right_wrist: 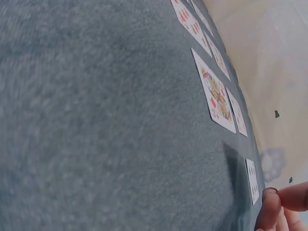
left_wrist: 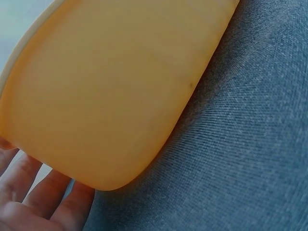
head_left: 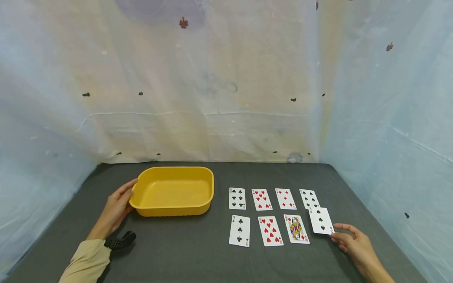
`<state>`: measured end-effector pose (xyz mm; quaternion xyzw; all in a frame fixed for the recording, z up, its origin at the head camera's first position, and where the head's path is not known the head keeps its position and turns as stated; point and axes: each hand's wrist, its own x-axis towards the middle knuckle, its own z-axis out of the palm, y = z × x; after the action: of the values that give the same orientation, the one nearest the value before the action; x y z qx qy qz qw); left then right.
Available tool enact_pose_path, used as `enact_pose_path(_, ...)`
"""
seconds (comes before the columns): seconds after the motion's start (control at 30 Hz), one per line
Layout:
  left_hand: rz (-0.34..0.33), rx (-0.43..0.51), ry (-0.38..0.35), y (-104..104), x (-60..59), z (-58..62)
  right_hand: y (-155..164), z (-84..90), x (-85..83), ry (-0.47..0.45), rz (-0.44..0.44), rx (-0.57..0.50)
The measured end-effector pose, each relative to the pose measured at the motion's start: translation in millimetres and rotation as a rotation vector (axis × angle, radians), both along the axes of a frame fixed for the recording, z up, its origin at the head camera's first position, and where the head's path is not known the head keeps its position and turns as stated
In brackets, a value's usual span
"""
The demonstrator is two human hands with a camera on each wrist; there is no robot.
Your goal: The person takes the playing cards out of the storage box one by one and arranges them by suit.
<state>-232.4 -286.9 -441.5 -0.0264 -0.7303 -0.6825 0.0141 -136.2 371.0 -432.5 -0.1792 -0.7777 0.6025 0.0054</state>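
Observation:
A yellow plastic tray [head_left: 209, 204] sits on the dark cloth, left of centre. My left hand [head_left: 115, 210] lies against its left end, fingers extended and touching the wall; the left wrist view has these fingers [left_wrist: 72, 207] beside the tray's rounded corner. On the right, my right hand [head_left: 354, 245] pinches a spade playing card [head_left: 320, 221] by its near right corner, face up. That card partly covers another spade card [head_left: 308, 198] behind it. In the right wrist view, thumb and fingers [right_wrist: 272, 209] meet; the pinched card cannot be made out there.
Two rows of face-up cards lie between tray and right hand, among them a clubs card [head_left: 239, 231], a hearts card [head_left: 270, 231] and a diamonds face card [head_left: 296, 229]. Pale sheeting [head_left: 247, 133] hangs behind the table. A black device [head_left: 122, 240] is strapped to my left wrist.

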Motion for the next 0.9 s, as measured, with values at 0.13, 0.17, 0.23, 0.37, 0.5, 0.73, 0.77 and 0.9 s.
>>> enact_pose_path(0.13,0.003,-0.013,-0.005,-0.3,0.3,-0.2,1.2,-2.5,1.4,-0.007,0.013,0.011)
enact_pose_path(0.17,0.005,-0.016,-0.008,0.0,0.2,-0.3,1.3,-2.7,1.9,-0.012,0.016,0.017)
enact_pose_path(0.23,0.011,-0.029,-0.009,0.5,0.0,-0.4,1.8,-2.9,2.9,-0.024,0.025,0.028)
enact_pose_path(0.37,0.013,-0.035,-0.005,0.6,0.0,-0.9,2.3,-2.2,4.3,-0.037,0.034,0.066)
enact_pose_path(0.5,0.002,-0.002,-0.004,-0.2,0.9,-0.9,3.2,-2.2,4.3,-0.047,0.039,0.121)
enact_pose_path(0.73,-0.004,0.008,0.005,0.0,1.3,0.2,2.9,-2.4,3.4,-0.052,0.056,0.227)
enact_pose_path(0.77,-0.005,0.008,0.007,0.2,1.6,0.4,2.5,-2.2,3.2,-0.052,0.056,0.244)
enact_pose_path(0.9,-0.005,0.023,0.014,1.0,3.3,0.6,1.9,-1.6,1.6,-0.055,0.061,0.312)
